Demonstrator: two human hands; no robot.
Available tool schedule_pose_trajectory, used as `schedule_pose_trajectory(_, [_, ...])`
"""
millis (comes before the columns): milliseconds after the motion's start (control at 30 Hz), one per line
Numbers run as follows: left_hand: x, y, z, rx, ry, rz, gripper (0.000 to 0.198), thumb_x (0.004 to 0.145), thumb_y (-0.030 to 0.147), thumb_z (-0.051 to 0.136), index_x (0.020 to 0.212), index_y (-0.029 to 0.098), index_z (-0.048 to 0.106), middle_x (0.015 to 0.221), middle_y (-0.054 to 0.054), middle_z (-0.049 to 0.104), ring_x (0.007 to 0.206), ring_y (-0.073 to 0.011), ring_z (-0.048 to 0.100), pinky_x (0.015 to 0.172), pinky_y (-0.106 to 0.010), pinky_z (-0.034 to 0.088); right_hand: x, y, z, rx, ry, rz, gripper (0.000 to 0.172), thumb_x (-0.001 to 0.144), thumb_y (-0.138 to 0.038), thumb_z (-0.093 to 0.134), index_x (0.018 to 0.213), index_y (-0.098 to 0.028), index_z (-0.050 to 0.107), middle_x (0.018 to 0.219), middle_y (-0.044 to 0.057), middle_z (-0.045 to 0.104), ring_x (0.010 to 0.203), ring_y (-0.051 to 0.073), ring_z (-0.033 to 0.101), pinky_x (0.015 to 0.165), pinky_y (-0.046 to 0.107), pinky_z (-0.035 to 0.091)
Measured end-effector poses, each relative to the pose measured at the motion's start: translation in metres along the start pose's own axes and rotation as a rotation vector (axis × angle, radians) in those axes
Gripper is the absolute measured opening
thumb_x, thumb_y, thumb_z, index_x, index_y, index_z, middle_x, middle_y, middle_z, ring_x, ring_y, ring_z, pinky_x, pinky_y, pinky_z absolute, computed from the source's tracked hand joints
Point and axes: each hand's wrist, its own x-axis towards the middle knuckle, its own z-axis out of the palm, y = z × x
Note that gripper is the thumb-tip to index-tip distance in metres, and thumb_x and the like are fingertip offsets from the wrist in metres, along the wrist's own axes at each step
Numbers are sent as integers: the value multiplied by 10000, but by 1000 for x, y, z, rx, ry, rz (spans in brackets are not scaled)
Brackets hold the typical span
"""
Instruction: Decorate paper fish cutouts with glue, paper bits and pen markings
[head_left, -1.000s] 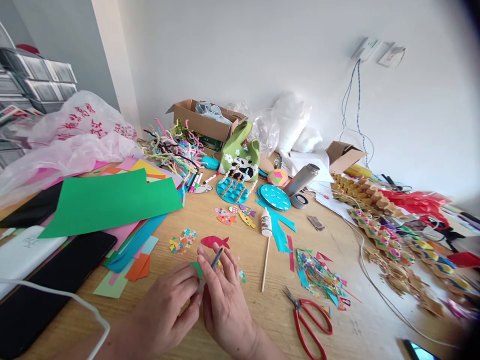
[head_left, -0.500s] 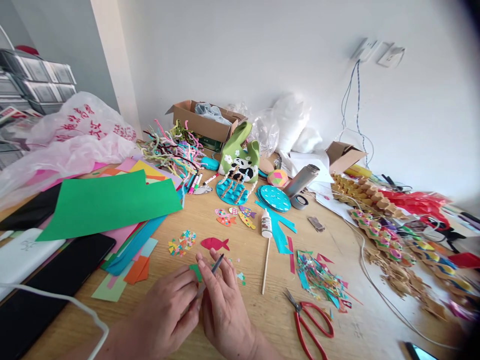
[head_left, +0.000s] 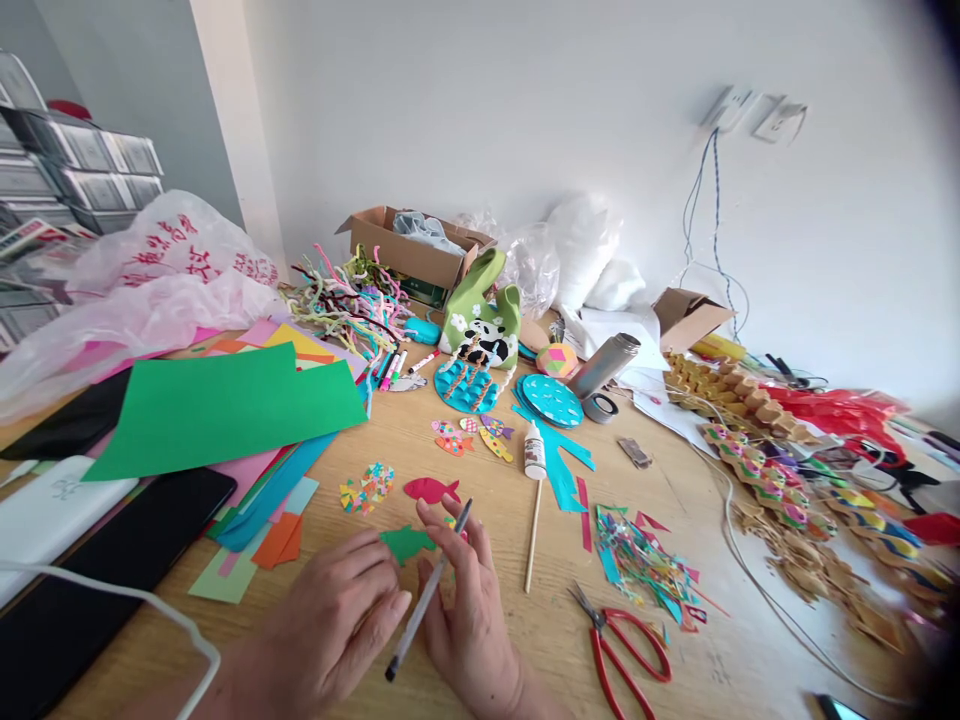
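A pen with a clear barrel and dark ends slants across my right hand, held between its fingers. My left hand is just left of the pen and apart from it, its fingers loosely bent and its thumb standing away from them. I see nothing in my left hand, though its palm is hidden. A green paper fish shape lies on the table just beyond both hands, partly covered by my right fingers. Behind it is a dark pink paper fish, near my right fingertips.
Red-handled scissors and paper scraps lie at right. A glue bottle and wooden stick are ahead. Small decorated fish and confetti pieces lie farther back. Green sheets and a white cable are at left.
My left hand has let go of the pen. The pen has swung round in my right hand, its lower end now toward me. More of the green fish shape shows.
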Motion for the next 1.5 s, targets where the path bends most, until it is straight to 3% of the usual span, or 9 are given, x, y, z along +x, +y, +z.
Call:
schedule_pose_trajectory(200, [4,-5,-6,85,83,-13,375,1013,155,289,789,214,584,719,-14,611,744,-162,590,747,-282,479,1,2,-1,113,115,63,401,915,-44,499,1259,-248,463,1264,89,663,1285,268,510,1004,484,489])
schedule_pose_trajectory(400, [6,-14,-8,208,159,-59,407,1020,175,298,713,211,563,675,-7,593,703,-164,579,726,-297,466,3,6,-3,191,222,164,277,987,-100,438,1154,-254,597,1090,70,636,1088,220,588,886,380,507])
schedule_pose_trajectory(533, [7,-19,-8,295,167,-81,387,1015,196,322,768,211,620,701,-17,615,739,-180,585,712,-305,468,3,10,-2,209,240,181,260,1006,-109,415,1068,-247,626,947,37,600,900,181,591,775,325,484])
schedule_pose_trajectory(700, [6,-27,-9,331,169,-141,352,997,191,356,762,193,618,753,-40,632,783,-198,575,689,-328,465,6,10,-4,200,265,172,258,996,-86,423,1059,-248,614,923,32,613,876,185,581,767,322,465])
schedule_pose_trajectory(800, [5,-34,-10,339,160,-177,276,960,145,389,880,168,652,883,-64,669,884,-215,579,780,-363,485,7,11,-6,173,252,132,275,972,-58,441,1042,-251,624,896,31,613,849,193,583,746,324,458])
schedule_pose_trajectory(900, [5,-37,-11,343,125,-194,266,895,75,426,935,152,678,982,-84,674,988,-237,567,873,-400,486,10,12,-8,159,168,70,322,936,-13,436,1018,-241,648,899,43,601,849,196,588,728,319,463])
schedule_pose_trajectory(1067, [6,-32,-13,342,5,-202,360,805,-33,445,924,169,718,965,-68,656,1022,-236,545,895,-387,491,13,13,-6,114,61,-15,360,867,38,442,1006,-224,647,850,45,591,845,207,590,712,319,455])
schedule_pose_trajectory(1267, [4,-26,-9,347,-169,-193,338,869,9,486,966,209,740,944,-50,645,1023,-231,544,922,-394,490,12,14,-3,38,1,0,333,858,22,436,977,-211,642,818,40,565,807,204,582,718,333,446])
schedule_pose_trajectory(1500, [1,-23,-4,421,-258,-254,346,885,21,441,988,171,735,1040,-116,643,1088,-287,539,941,-469,485,9,19,4,5,-78,18,269,876,-15,465,974,-203,631,823,54,572,797,209,565,687,324,448])
